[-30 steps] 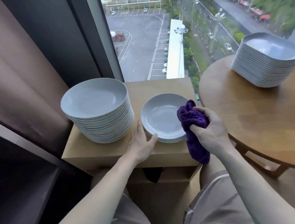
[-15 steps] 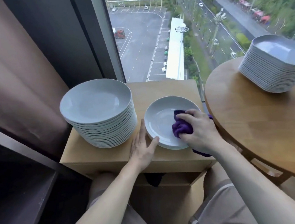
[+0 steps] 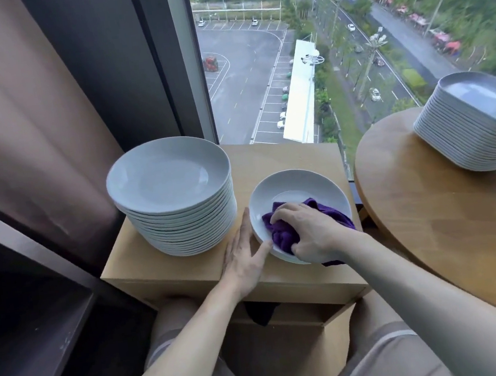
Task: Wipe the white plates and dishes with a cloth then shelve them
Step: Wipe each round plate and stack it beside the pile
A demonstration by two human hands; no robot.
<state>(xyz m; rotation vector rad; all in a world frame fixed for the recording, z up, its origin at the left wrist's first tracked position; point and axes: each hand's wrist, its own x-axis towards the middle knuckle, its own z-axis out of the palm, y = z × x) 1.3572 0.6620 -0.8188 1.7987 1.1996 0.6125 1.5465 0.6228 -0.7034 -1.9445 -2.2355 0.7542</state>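
No legible text, label, brand, number or sign anywhere in view.

There is just one camera, and it sits on the person's head. It looks forward and down at a wooden box (image 3: pixel 283 156), which is close and in the middle of the view. The view is very wide. Behind the box it sees out a window (image 3: pixel 257 63) to the street (image 3: pixel 380 58) far below. Right of the box is a round table (image 3: pixel 446 227), left of it a curtain (image 3: pixel 16 121), and under it the person's legs (image 3: pixel 383 351).
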